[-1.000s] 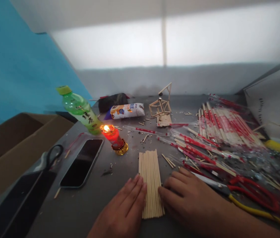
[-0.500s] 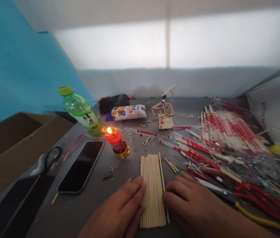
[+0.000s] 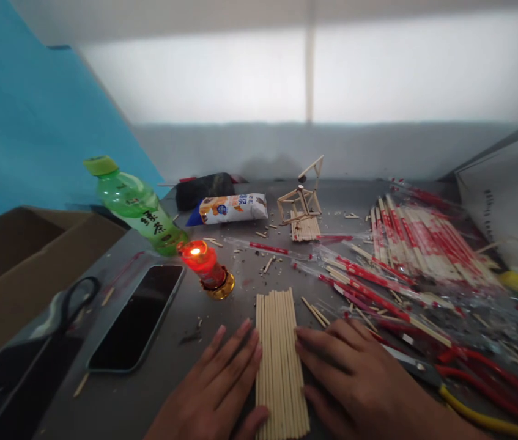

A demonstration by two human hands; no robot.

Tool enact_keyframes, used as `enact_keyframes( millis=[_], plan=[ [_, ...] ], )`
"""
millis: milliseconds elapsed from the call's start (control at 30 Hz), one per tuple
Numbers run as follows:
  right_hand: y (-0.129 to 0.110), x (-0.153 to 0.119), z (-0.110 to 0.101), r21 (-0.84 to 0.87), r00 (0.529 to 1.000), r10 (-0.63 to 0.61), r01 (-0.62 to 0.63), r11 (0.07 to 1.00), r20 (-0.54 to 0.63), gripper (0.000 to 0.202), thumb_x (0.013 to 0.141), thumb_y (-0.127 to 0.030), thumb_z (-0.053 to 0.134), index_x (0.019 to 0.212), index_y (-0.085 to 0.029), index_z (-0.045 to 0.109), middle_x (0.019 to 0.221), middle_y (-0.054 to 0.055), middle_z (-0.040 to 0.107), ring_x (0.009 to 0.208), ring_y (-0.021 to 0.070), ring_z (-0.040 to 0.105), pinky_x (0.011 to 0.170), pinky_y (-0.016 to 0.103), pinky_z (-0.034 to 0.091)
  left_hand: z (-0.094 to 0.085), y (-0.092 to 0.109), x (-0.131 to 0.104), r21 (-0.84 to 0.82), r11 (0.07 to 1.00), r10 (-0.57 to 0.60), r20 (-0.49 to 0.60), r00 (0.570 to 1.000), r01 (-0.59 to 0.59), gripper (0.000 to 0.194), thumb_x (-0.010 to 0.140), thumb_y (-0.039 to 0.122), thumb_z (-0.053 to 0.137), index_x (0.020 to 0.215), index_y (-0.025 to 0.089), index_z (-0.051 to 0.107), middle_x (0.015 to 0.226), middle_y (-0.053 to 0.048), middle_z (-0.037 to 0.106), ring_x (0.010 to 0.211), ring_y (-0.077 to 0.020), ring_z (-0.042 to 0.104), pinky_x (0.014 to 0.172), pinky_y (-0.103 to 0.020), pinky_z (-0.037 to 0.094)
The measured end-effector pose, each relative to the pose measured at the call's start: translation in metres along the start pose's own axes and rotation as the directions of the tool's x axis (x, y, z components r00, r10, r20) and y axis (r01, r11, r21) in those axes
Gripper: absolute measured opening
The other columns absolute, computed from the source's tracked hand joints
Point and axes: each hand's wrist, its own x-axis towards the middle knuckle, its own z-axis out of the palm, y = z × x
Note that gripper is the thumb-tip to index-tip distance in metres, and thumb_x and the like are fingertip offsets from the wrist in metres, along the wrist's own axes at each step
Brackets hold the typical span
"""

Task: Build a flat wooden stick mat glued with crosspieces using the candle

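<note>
Your left hand (image 3: 215, 385) and right hand (image 3: 355, 373) lie palm-down on either side of the row of sticks (image 3: 278, 360), which sits on the tabletop (image 3: 235, 321) between them, running away from you. Neither grip is closed around anything: your fingers are stretched out, tips against the row's two long edges. Held like that, they seem to act as side walls, squeezing the sticks edge to edge in one flat layer; the far ends look slightly uneven. Your left thumb rests at the near part of its edge, probably steadying that end.

The lit candle (image 3: 204, 263) stands in a gold holder beyond your left hand, apart from the sticks, presumably so the flame is reachable without touching them. The scissors (image 3: 433, 374) lie beside your right hand, perhaps for easy reach. The stick frame (image 3: 302, 205) stands farther back, away from your hands.
</note>
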Motion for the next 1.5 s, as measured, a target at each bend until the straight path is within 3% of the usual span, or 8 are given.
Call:
enact_keyframes(
  millis=[233,400,500,600,767,867,1233,1500],
  plan=[
    [0.001,0.001,0.006,0.063,0.998,-0.03,0.027,0.998,0.049,0.035,0.094,-0.021,0.061,0.128,-0.015,0.068,0.125,0.004,0.074,0.088,0.0222,0.063,0.086,0.042,0.051,0.001,0.001,0.0,-0.013,1.0,0.004,-0.025,1.0,-0.004,0.049,0.096,0.036,0.061,0.135,0.007,0.06,0.141,-0.014,0.064,0.133,-0.031,0.057,0.109,-0.046,0.051],
    [0.001,0.002,0.002,0.073,0.987,-0.046,0.035,0.997,0.153,0.031,0.096,-0.02,0.057,0.124,-0.013,0.069,0.129,0.006,0.072,0.09,0.0223,0.064,0.088,0.042,0.051,0.005,0.002,-0.005,0.003,1.0,0.003,-0.03,1.0,-0.003,0.05,0.096,0.039,0.059,0.135,0.007,0.061,0.142,-0.015,0.063,0.134,-0.0314,0.056,0.111,-0.047,0.049],
    [0.002,0.003,-0.005,0.043,0.984,-0.003,-0.005,0.999,0.176,0.034,0.096,-0.031,0.062,0.127,-0.019,0.068,0.133,0.001,0.07,0.096,0.0221,0.064,0.091,0.041,0.05,0.003,0.003,-0.004,0.018,1.0,-0.006,-0.013,1.0,0.006,0.052,0.096,0.039,0.059,0.136,0.006,0.059,0.143,-0.016,0.062,0.135,-0.0326,0.055,0.108,-0.049,0.052],
    [0.001,0.002,-0.009,-0.052,0.986,-0.032,0.041,0.998,0.164,0.048,0.091,-0.048,0.067,0.13,-0.021,0.066,0.135,-0.001,0.069,0.1,0.0236,0.064,0.09,0.042,0.049,0.001,0.005,-0.001,0.013,1.0,-0.022,0.004,1.0,0.022,0.052,0.096,0.038,0.059,0.137,0.006,0.058,0.144,-0.016,0.061,0.137,-0.0329,0.054,0.11,-0.049,0.05],
    [-0.003,-0.003,-0.004,-0.202,0.989,-0.123,0.136,0.97,0.079,0.046,0.094,-0.046,0.061,0.129,-0.016,0.065,0.135,0.002,0.069,0.093,0.0232,0.064,0.086,0.042,0.046,-0.001,0.012,0.001,0.029,1.0,0.001,0.002,1.0,-0.001,0.069,0.094,0.06,0.056,0.132,0.003,0.062,0.141,-0.022,0.062,0.133,-0.0367,0.056,0.108,-0.048,0.051],
    [-0.008,-0.006,0.002,-0.21,0.991,-0.124,0.133,0.969,0.056,0.052,0.096,-0.055,0.056,0.123,-0.012,0.069,0.133,0.007,0.07,0.093,0.0249,0.062,0.085,0.042,0.046,-0.002,0.018,0.001,0.066,0.998,-0.012,-0.021,1.0,0.013,0.068,0.094,0.059,0.055,0.128,0.001,0.064,0.137,-0.024,0.065,0.128,-0.037,0.061,0.103,-0.046,0.056],
    [-0.017,-0.007,0.012,-0.264,0.988,-0.157,0.152,0.952,0.004,0.051,0.104,-0.043,0.043,0.111,-0.004,0.074,0.12,0.016,0.074,0.087,0.026,0.059,0.079,0.04,0.04,0.003,0.021,0.001,0.005,0.999,-0.053,-0.008,0.999,0.053,0.073,0.092,0.06,0.06,0.131,-0.001,0.06,0.141,-0.026,0.061,0.133,-0.0366,0.057,0.108,-0.047,0.052],
    [-0.018,-0.01,0.005,-0.306,0.989,-0.132,0.148,0.94,0.073,0.054,0.096,-0.054,0.054,0.118,-0.009,0.072,0.13,0.013,0.071,0.092,0.0257,0.059,0.079,0.041,0.039,-0.01,0.014,0.013,-0.009,0.999,-0.048,0.046,0.998,0.048,0.076,0.089,0.064,0.06,0.13,0.0,0.063,0.14,-0.024,0.061,0.127,-0.0369,0.062,0.102,-0.046,0.057]
  ],
)
